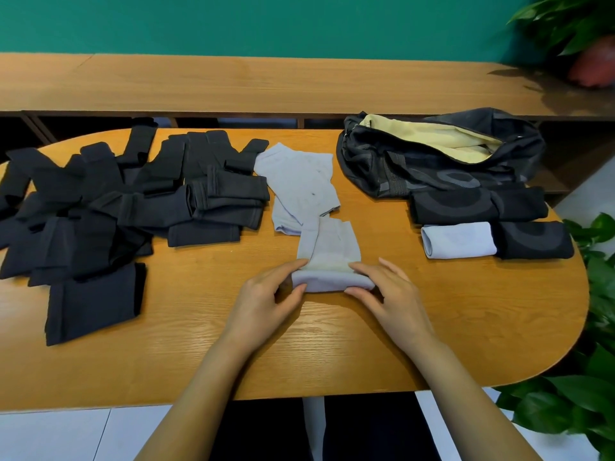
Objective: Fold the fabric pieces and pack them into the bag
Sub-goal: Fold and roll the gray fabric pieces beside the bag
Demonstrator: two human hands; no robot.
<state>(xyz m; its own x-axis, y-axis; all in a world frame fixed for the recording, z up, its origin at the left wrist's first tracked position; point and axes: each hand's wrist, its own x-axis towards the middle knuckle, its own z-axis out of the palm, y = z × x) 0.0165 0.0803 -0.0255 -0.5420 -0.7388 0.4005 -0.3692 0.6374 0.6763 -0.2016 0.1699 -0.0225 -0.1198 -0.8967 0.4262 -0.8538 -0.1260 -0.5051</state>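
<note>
A pale fabric piece (pixel 329 251) lies mid-table (pixel 199 344), its near edge rolled over. The left hand (pixel 269 296) pinches the roll's left end between thumb and fingers, and the right hand (pixel 387 294) pinches its right end. The open bag (pixel 416 168) sits well beyond, to the right.

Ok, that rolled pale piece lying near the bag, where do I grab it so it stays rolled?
I'd pinch the rolled pale piece across its middle from above, thumb on the near long edge, fingers on the far one. It lies flat, long side toward you, and a black folded piece crowds its right end.
</note>
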